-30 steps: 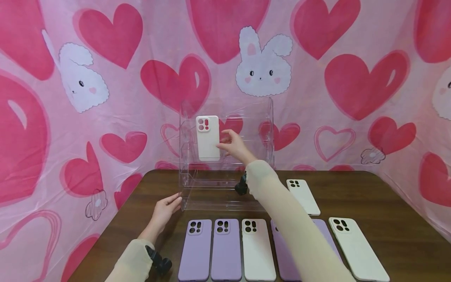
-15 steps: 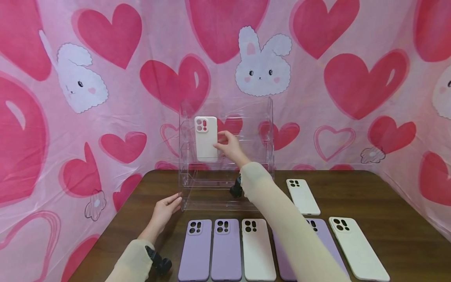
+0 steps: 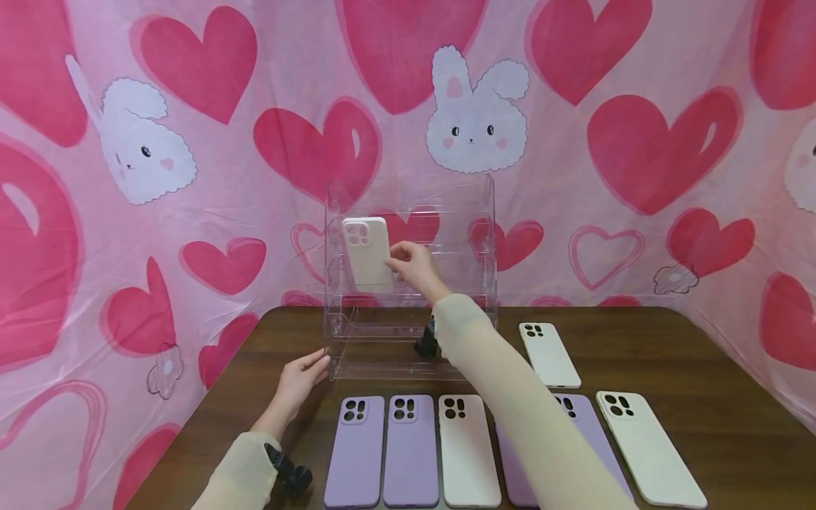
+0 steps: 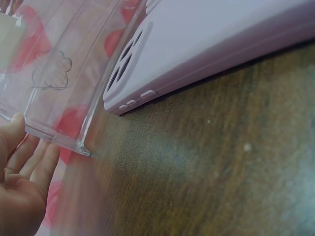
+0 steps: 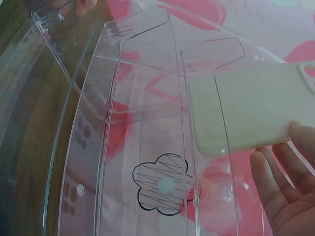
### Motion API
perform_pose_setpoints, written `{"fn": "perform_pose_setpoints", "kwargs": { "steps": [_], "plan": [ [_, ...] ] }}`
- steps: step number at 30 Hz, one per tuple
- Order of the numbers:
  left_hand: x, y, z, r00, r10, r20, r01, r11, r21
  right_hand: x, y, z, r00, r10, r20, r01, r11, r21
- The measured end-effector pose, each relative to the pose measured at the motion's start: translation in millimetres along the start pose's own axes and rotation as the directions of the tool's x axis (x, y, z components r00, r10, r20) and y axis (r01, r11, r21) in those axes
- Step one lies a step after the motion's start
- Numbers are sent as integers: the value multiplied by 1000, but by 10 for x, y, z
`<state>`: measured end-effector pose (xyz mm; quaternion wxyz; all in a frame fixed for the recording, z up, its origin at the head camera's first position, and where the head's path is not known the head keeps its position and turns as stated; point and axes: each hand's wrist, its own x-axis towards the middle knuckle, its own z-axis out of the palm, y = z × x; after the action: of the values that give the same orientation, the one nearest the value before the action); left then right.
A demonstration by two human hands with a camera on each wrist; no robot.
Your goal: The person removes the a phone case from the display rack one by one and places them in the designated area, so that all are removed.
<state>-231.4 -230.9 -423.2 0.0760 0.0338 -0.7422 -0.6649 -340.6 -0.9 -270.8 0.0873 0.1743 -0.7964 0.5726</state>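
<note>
A clear tiered acrylic display rack (image 3: 440, 329) stands on the table. My right hand (image 3: 417, 268) pinches a white phone case (image 3: 368, 255) by its right edge, between thumb and fingers. This case stands nearly upright, tilted a little to the left, with its lower end behind the clear front lip of a tier at the rack's left side. In the right wrist view the lower end of the white case (image 5: 246, 108) shows through that lip. Low at the rack's left side, my left hand (image 4: 24, 187) pinches the edge of the side panel between thumb and fingers.
Before the rack lie a purple case (image 3: 354, 453), another purple case (image 3: 411, 453), a white case (image 3: 469, 453) and more purple ones partly under my right sleeve. A white case (image 3: 650, 450) and another white case (image 3: 551, 354) lie to the right. A pink heart-print cloth (image 3: 637, 142) hangs behind.
My right hand has shifted slightly left with the white case. The case's top has gone left and down, and it now leans. My left hand stays at the rack's side.
</note>
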Motion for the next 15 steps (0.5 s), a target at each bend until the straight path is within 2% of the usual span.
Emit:
{"fn": "perform_pose_setpoints", "kwargs": {
  "steps": [2,6,9,12,15],
  "plan": [
    [-6,-1,3,1000,13,1,-13,1000,-8,-2,-1,-1,1000,-8,-1,8,1000,-2],
    [-19,-38,-10,994,107,12,-106,993,-45,-7,-12,-15,999,-49,-23,49,999,8],
    [-31,-43,-16,989,145,10,-144,988,-53,-12,-26,-42,994,-92,-58,92,996,8],
    [-21,-31,-10,994,110,3,-110,993,-46,-29,-51,-85,990,-117,-77,120,992,29],
    [0,-12,0,999,45,-3,-45,999,-16,-65,-85,-148,991,-112,-76,118,990,78]
  ]
}}
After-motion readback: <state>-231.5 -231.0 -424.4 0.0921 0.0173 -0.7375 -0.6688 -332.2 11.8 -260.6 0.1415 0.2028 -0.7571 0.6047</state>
